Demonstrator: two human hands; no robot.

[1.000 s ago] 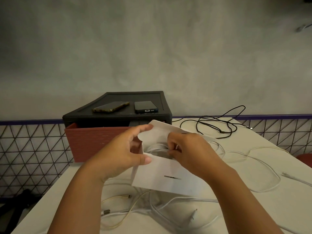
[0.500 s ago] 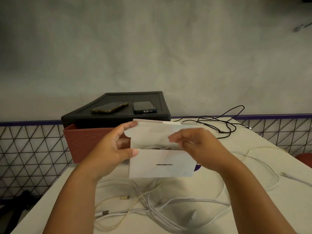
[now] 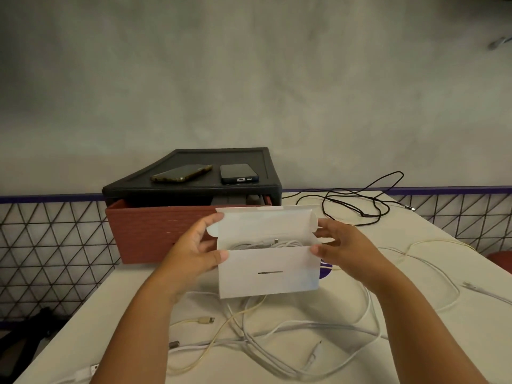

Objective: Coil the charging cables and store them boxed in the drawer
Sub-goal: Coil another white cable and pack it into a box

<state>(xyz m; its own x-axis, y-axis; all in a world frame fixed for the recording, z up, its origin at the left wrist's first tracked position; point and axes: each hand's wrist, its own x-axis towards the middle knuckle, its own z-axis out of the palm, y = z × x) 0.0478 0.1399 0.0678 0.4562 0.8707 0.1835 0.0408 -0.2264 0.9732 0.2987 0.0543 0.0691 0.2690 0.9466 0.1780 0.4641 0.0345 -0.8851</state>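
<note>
I hold a small white cardboard box [image 3: 268, 273] upright above the table, its lid flap raised. A coiled white cable [image 3: 266, 243] lies inside, its top visible at the opening. My left hand [image 3: 194, 250] grips the box's left end, thumb on the front and fingers behind. My right hand [image 3: 343, 245] pinches the right end by the side flap. Behind the box, the red drawer [image 3: 155, 234] stands pulled out of a black cabinet [image 3: 194, 189]. Loose white cables [image 3: 277, 333] lie tangled on the table below the box.
Two phones [image 3: 181, 173] [image 3: 238, 173] lie on the cabinet top. A black cable [image 3: 360, 200] sprawls at the table's far right. More white cable [image 3: 432, 273] loops along the right side. A wire mesh fence [image 3: 50, 245] borders the table's left and back.
My right hand has come out of the box opening and moved to its right end. The box has turned upright and square to me, with the lid flap lifted.
</note>
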